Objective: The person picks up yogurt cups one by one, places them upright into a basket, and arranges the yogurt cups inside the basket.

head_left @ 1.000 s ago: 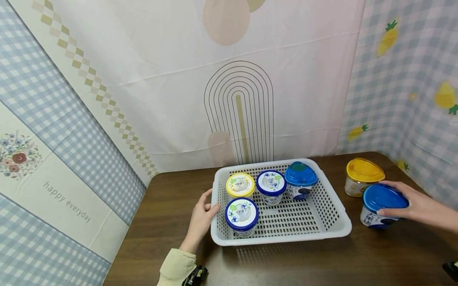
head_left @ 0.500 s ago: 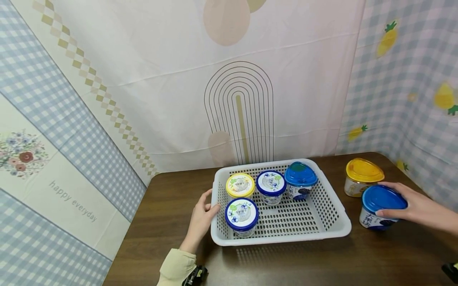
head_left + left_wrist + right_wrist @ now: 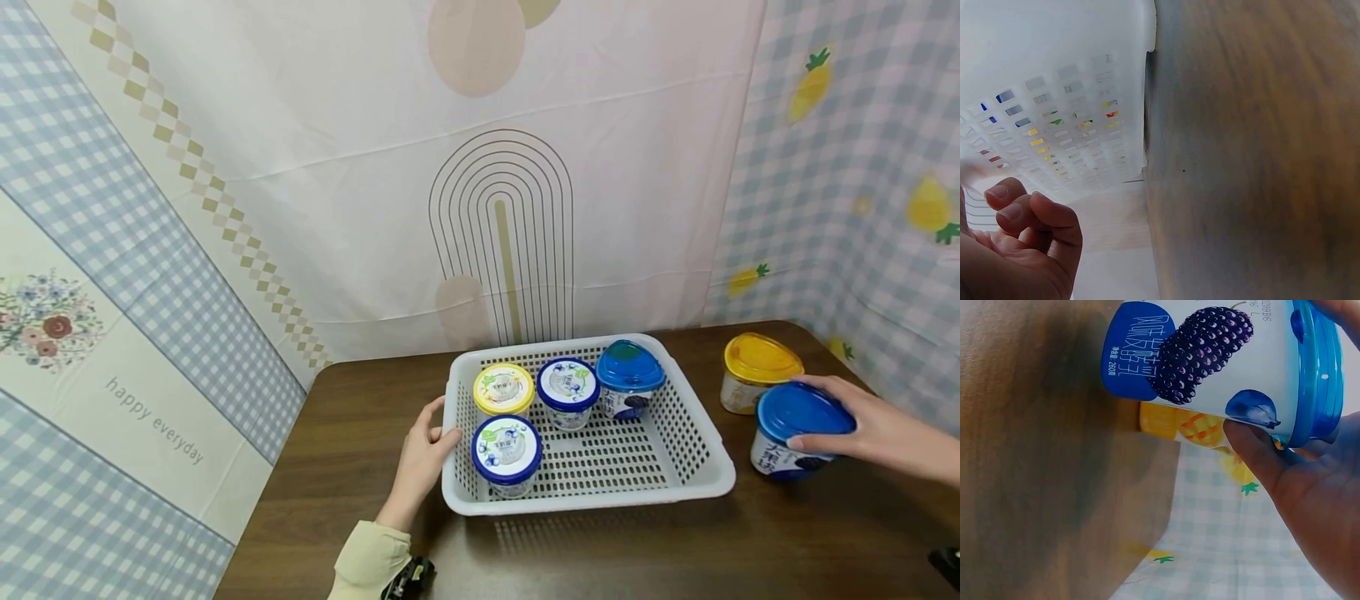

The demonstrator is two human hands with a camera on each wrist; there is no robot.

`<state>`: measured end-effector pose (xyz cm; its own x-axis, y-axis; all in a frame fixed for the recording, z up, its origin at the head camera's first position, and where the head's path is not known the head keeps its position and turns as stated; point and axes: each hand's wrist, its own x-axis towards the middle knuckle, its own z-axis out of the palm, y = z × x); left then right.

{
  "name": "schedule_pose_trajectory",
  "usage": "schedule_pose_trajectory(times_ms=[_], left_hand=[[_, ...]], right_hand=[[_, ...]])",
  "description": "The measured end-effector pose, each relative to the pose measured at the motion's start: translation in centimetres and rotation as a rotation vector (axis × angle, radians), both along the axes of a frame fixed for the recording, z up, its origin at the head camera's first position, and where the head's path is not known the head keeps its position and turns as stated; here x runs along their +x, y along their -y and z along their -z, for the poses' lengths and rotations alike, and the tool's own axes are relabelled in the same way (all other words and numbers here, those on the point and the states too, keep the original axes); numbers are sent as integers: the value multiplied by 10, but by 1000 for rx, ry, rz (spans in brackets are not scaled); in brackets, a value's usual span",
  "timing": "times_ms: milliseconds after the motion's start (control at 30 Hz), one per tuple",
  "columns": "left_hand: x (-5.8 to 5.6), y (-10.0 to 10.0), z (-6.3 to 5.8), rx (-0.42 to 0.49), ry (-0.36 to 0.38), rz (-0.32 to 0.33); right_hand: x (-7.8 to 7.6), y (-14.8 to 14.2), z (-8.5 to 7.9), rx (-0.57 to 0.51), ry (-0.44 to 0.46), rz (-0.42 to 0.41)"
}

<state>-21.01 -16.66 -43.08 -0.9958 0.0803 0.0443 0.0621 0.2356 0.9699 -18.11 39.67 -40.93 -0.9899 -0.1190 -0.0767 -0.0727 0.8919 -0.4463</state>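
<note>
My left hand (image 3: 422, 457) is at the left rim of a white perforated plastic basket (image 3: 592, 504), its thumb over the rim and fingers curled in the left wrist view. On the right, my right hand (image 3: 862, 425) grips a yogurt tub (image 3: 795, 433) by its blue lid, thumb on the near side and fingers on the far side. Blackberries are printed on this tub's label (image 3: 1204, 353). Just behind it stands a yellow-lidded tub (image 3: 757, 367). Inside the basket are two round tubs with dark blue rims (image 3: 507, 450), a yellow-rimmed tub (image 3: 504, 387) and another blue-lidded tub (image 3: 630, 375).
A brown wooden table (image 3: 600, 558) carries everything. Behind it hangs a pale printed cloth (image 3: 360, 217), with blue checked cloth (image 3: 810, 208) at the right side. The basket's bare floor (image 3: 607, 458) shows at its front right.
My right hand and the blue-lidded tub in it have shifted slightly to the left. The left hand and the basket stay where they were.
</note>
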Motion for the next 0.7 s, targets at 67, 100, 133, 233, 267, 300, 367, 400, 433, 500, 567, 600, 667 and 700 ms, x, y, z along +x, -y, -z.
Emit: schedule_pose_trajectory(times_ms=[67, 100, 133, 233, 267, 300, 367, 400, 433, 500, 567, 600, 667, 700], left_hand=[[0, 0, 0, 5, 4, 0], [0, 0, 0, 7, 5, 1], [0, 0, 0, 10, 5, 1], [0, 0, 0, 13, 6, 0], [0, 0, 0, 12, 6, 0], [0, 0, 0, 11, 5, 1], [0, 0, 0, 9, 3, 2], [0, 0, 0, 8, 2, 3], [0, 0, 0, 8, 2, 4], [0, 0, 0, 6, -1, 5], [0, 0, 0, 4, -2, 3], [0, 0, 0, 3, -2, 2], [0, -1, 0, 1, -1, 1], [1, -1, -1, 0, -1, 0]], right_hand=[[0, 1, -3, 5, -17, -6], [-1, 2, -5, 7, -24, -7], [-1, 2, -7, 7, -37, -9], [-2, 2, -13, 1, -63, -16], [-2, 3, -16, -3, -69, -14], [-3, 3, -19, -9, -72, -15], [-3, 3, -24, -14, -78, -17], [-3, 4, -27, -13, -83, -18], [-3, 4, -30, -13, -89, -19], [-3, 6, -36, -9, -98, -20], [-3, 7, -41, -7, -113, -25], [-3, 8, -44, -3, -119, -26], [-4, 9, -50, 2, -118, -23], [-4, 10, -52, 4, -116, -21]])
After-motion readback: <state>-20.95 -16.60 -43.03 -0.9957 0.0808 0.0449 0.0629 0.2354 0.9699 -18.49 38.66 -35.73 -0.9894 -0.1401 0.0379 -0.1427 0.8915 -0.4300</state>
